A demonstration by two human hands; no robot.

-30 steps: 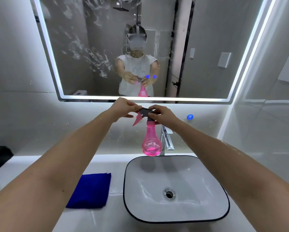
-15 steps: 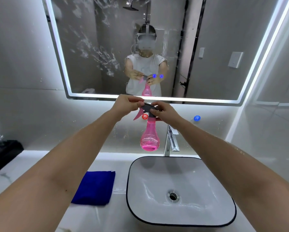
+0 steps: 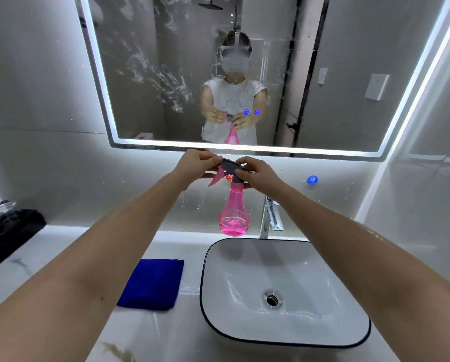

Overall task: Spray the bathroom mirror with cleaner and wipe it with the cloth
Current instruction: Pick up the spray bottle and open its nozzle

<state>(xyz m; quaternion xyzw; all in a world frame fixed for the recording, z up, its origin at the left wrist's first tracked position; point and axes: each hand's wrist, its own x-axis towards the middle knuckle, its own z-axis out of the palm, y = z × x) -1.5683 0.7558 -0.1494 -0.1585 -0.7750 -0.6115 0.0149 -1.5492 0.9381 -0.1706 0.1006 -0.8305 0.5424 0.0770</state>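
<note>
Mid-frame, my left hand [image 3: 196,165] pinches the nozzle [image 3: 228,163]; my right hand [image 3: 259,175] grips the bottle [image 3: 233,218] neck. A slip could drop it into the sink [image 3: 231,296].

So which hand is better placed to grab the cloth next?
Probably left: the blue cloth lies left of the sink, and the left hand only pinches the nozzle while the right hand holds the spray bottle.
</note>
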